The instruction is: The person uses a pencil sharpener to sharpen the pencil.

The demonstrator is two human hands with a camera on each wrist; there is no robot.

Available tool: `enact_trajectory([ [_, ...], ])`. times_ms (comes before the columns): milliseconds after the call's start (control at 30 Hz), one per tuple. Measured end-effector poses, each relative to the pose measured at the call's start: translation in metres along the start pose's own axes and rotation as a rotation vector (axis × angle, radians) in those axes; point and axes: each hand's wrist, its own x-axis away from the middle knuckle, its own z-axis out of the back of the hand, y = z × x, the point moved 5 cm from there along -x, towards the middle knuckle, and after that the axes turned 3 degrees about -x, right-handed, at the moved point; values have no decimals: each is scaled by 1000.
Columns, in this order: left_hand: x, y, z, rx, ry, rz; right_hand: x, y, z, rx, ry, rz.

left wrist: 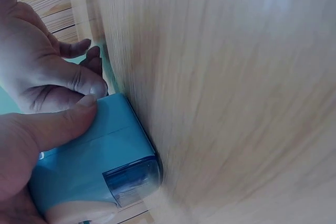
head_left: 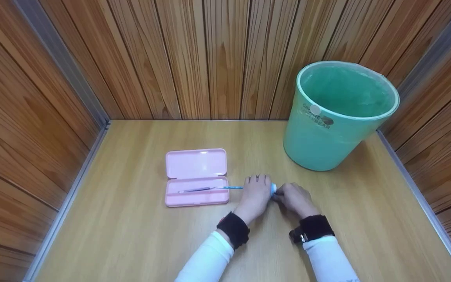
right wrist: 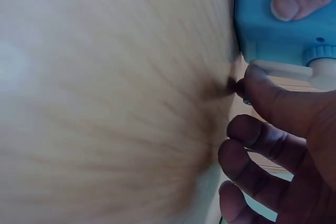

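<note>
A blue crank pencil sharpener [left wrist: 79,166] stands on the table, and its clear window faces down toward the tabletop's edge in the left wrist view. My left hand [head_left: 255,199] grips its body, thumb on one face. With thumb and forefinger, my right hand [head_left: 296,199] pinches the end of the white crank [right wrist: 286,70] on the sharpener's side; the other fingers are loosely bent. A thin blue pencil [head_left: 233,187] runs from the left hand toward the pink pencil case [head_left: 196,164]. The pencil's far end inside the sharpener is hidden.
The pencil case lies open to the left, with slender pencils [head_left: 200,190] in its lower half. A green bin [head_left: 319,145] with a clear liner stands at the back right. Wood-panelled walls [head_left: 225,58] enclose the table [head_left: 131,235] at the back and sides.
</note>
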Motion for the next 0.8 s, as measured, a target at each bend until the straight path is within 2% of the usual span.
enact_trajectory([
  [333, 0, 1, -1, 34, -34, -3, 12, 0, -3, -58, -37, -22],
  [533, -1, 2, -2, 27, -29, 1, 15, -1, -4, -111, -50, 12],
  [800, -1, 2, 1, 28, -43, 15, 14, 0, -5, -81, 7, -1],
])
